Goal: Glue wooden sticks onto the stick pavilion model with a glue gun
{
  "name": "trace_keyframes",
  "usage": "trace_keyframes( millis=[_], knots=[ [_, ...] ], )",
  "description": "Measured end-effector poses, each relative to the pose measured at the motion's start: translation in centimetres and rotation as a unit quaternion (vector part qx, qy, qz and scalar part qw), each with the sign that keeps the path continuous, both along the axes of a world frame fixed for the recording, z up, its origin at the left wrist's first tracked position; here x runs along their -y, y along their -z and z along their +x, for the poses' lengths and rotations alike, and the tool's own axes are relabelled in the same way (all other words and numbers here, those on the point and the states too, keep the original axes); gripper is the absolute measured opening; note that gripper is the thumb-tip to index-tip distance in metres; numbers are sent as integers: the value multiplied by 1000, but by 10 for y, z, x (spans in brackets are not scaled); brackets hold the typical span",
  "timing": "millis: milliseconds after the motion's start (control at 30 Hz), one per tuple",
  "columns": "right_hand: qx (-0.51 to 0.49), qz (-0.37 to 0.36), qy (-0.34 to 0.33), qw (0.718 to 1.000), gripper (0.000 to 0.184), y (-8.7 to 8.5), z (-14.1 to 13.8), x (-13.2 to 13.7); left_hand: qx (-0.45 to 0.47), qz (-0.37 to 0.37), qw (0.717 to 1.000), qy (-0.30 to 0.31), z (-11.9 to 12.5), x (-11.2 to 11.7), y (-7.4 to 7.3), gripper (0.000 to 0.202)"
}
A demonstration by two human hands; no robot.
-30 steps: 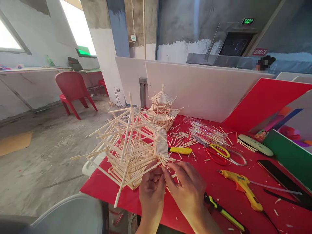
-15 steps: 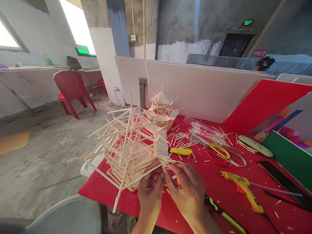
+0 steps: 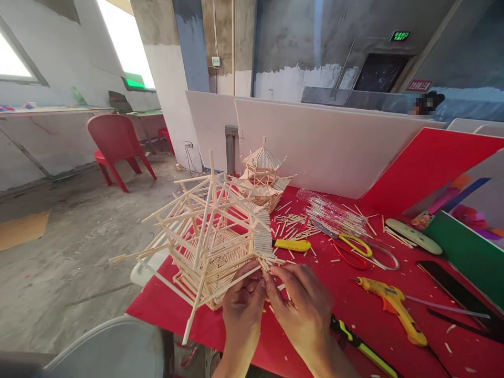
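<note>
A pavilion frame built of thin wooden sticks stands at the table's near left, part of its roof covered by a row of short sticks. At its near right corner, my left hand has its fingers curled and its thumb raised, closed about a wooden stick of the eave. Close beside it, my right hand pinches at the same corner with thumb and forefinger. Small stick ends show between the hands; the exact grip is partly hidden by the fingers. A yellow-handled cutter lies just beyond the hands.
Behind stands a smaller finished stick pavilion. Loose sticks, a bagged bundle, scissors, a yellow glue gun and a black-and-yellow tool lie on the red table. White boards rise behind.
</note>
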State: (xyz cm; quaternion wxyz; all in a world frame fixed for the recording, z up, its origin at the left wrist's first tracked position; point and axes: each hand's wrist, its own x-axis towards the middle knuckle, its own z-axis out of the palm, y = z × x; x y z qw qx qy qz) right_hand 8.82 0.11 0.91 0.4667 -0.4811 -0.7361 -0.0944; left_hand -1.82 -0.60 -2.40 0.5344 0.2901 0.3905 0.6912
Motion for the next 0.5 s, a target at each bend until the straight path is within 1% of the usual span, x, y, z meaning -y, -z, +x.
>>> trace_keyframes(
  millis=[167,300,400,500],
  knots=[
    [0,-7,2,1000,12,1,3,0,-7,5,1000,-12,-1,0,-3,34],
    [-2,-10,4,1000,12,-1,3,0,-7,-6,1000,-30,0,0,-2,35],
    [-9,-15,2,1000,13,-4,4,4,0,-27,999,-44,-1,2,2,32],
    [-25,-36,-12,999,11,-4,12,10,-14,-71,996,-53,-3,9,7,30]
  ],
)
